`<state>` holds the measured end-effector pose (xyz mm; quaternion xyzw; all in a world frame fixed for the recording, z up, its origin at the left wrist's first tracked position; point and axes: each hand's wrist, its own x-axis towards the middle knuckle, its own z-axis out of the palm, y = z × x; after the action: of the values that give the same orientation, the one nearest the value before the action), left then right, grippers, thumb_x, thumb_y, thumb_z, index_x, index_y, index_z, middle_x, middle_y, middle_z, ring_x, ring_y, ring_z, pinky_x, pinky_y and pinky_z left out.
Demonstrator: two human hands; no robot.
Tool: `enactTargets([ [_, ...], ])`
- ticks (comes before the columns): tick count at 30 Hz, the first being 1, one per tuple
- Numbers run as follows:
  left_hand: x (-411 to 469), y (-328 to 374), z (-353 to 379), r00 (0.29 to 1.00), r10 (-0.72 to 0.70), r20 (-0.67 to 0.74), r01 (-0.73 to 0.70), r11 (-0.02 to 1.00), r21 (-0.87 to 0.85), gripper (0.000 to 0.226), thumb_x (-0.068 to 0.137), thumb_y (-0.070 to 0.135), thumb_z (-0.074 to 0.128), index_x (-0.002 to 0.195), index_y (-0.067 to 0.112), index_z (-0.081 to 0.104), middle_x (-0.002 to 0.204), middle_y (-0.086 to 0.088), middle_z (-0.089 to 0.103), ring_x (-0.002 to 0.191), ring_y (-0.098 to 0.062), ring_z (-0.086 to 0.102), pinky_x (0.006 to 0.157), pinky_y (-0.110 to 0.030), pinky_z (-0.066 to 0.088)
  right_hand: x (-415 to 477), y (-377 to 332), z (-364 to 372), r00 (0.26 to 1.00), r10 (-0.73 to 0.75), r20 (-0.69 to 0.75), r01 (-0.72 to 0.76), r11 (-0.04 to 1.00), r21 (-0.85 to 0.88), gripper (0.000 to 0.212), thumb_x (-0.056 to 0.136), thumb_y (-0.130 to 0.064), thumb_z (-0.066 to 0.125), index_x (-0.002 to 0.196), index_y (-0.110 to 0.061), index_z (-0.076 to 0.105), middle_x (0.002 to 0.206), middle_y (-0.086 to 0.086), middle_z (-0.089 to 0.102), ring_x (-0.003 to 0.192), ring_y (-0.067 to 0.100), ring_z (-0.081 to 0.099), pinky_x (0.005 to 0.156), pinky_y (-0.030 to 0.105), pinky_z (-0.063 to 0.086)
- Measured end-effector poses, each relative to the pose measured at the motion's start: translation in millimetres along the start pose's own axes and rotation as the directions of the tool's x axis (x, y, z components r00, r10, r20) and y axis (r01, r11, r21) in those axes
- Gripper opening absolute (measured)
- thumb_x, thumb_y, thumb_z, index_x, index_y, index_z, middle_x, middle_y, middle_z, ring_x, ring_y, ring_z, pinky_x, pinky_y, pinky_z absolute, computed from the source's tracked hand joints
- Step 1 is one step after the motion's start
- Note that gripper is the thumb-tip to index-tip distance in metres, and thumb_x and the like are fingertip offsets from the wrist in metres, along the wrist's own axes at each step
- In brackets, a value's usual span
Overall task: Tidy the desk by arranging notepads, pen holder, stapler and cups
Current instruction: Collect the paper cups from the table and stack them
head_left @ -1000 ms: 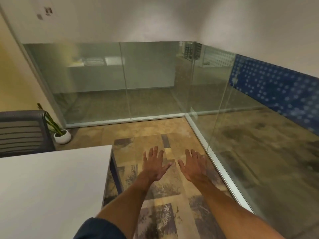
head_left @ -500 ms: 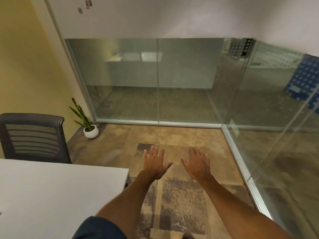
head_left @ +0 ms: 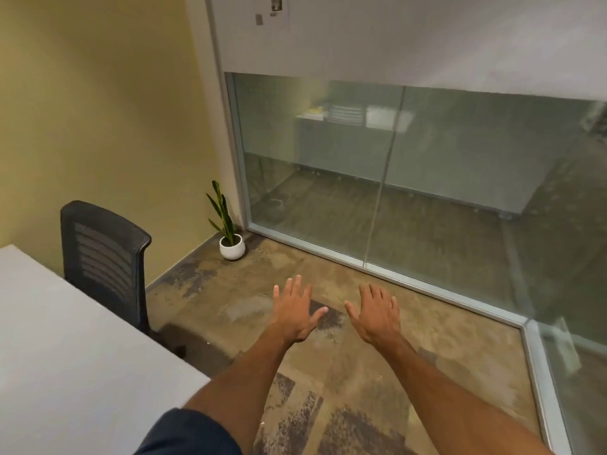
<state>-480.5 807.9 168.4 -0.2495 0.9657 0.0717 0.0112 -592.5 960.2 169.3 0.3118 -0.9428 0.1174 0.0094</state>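
Note:
My left hand (head_left: 294,310) and my right hand (head_left: 376,315) are stretched out in front of me, palms down, fingers spread, holding nothing. Both hover over the carpeted floor, to the right of the white desk (head_left: 65,356). The part of the desk in view is bare. No notepads, pen holder, stapler or cups appear in this view.
A dark mesh office chair (head_left: 105,261) stands behind the desk against the yellow wall. A small plant in a white pot (head_left: 231,246) sits in the corner. A glass partition (head_left: 394,178) runs along the far side and turns at the right.
The view has swung to the left: the chair, plant and yellow wall have moved toward the centre, and the blue dotted wall has left the view. Both hands stay open and outstretched.

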Motion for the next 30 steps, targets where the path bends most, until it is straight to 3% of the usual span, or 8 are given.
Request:
enactTargets([
  [6,86,-31,-2,0.994,-0.112,0.003,0.112,0.993,-0.031,0.076,0.093,0.065,0.023,0.152,0.017,0.017,0.161,-0.011,0.000,0.148,-0.029,-0.003,0.118,-0.053,-0.003,110,-31,26,0.989,-0.131,0.073,0.129,0.991,0.041,0.063,0.094,-0.057,0.034,0.145,-0.020,0.031,0.148,0.004,0.036,0.138,0.025,0.031,0.115,0.048,0.023],
  [20,281,-196,-57,0.926,-0.359,-0.118,0.362,0.932,0.000,0.074,0.094,0.064,0.023,0.152,0.018,0.016,0.161,-0.011,0.002,0.148,-0.028,-0.003,0.118,-0.054,-0.005,384,-165,58,0.912,-0.401,0.090,0.398,0.916,0.048,0.066,0.094,-0.058,0.033,0.146,-0.017,0.031,0.150,0.008,0.035,0.138,0.026,0.031,0.114,0.046,0.024],
  [30,349,-335,-90,0.795,-0.589,-0.148,0.601,0.797,0.056,0.076,0.093,0.065,0.020,0.152,0.017,0.017,0.161,-0.011,0.000,0.148,-0.029,-0.003,0.118,-0.055,-0.004,526,-322,97,0.759,-0.636,0.141,0.624,0.772,0.123,0.068,0.094,-0.059,0.033,0.149,-0.019,0.028,0.154,0.007,0.029,0.143,0.026,0.024,0.117,0.047,0.019],
])
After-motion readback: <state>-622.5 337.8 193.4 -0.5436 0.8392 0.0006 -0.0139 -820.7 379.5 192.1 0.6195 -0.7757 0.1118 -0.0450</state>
